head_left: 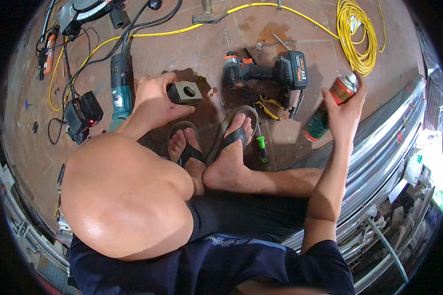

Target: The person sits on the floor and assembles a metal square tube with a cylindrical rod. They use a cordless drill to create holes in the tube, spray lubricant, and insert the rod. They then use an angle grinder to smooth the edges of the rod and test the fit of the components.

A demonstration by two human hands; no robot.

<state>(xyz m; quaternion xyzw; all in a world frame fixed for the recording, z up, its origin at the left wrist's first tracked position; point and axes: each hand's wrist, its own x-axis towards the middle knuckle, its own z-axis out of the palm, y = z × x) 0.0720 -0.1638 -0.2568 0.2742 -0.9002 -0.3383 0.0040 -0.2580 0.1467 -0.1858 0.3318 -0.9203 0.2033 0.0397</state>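
Crouched on the floor, the left hand [152, 101] pinches a holed metal block [184, 93] at eleven o'clock (hole upward), while the right hand [347, 110] clasps a spray can [330, 105] angled toward it at two o'clock.

Bare floor [280, 142] lies open at frame centre-right, between the cordless drill [263, 73] and the raised spray can [330, 105]; passage there is unobstructed apart from a green-handled screwdriver [262, 147] beside the sandalled foot [231, 152]. Centre frame, the gap between the metal block [184, 93] and the drill is narrow but free. Left of frame is crowded: angle grinder [120, 86], battery charger [82, 114] and black cables [83, 64] block approach. Upper right, a coiled yellow cable [359, 34] occupies the floor. Stacked metal profiles [394, 132] wall off the right side.
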